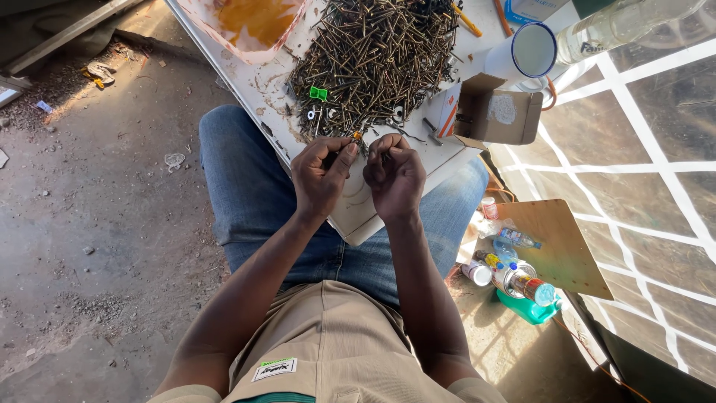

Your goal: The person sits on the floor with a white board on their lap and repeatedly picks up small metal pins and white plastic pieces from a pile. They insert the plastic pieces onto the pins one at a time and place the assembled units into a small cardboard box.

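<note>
My left hand (322, 173) and my right hand (395, 175) are held close together over the near edge of a white board (257, 86) that rests on my knees. Each hand pinches a thin dark screw at the fingertips. A small orange bit shows between my two hands. Just beyond my fingers lies a large heap of dark screws (377, 56), with a green plastic plug (318, 93) and a few small washers at its near side.
An open cardboard box (498, 110) sits right of the heap, with a white enamel mug (522, 54) and a clear bottle (619, 26) behind it. A plastic tray of orange liquid (250, 24) is at the far left. Bottles and cans (514, 272) stand on the ground by a wooden board (556, 246).
</note>
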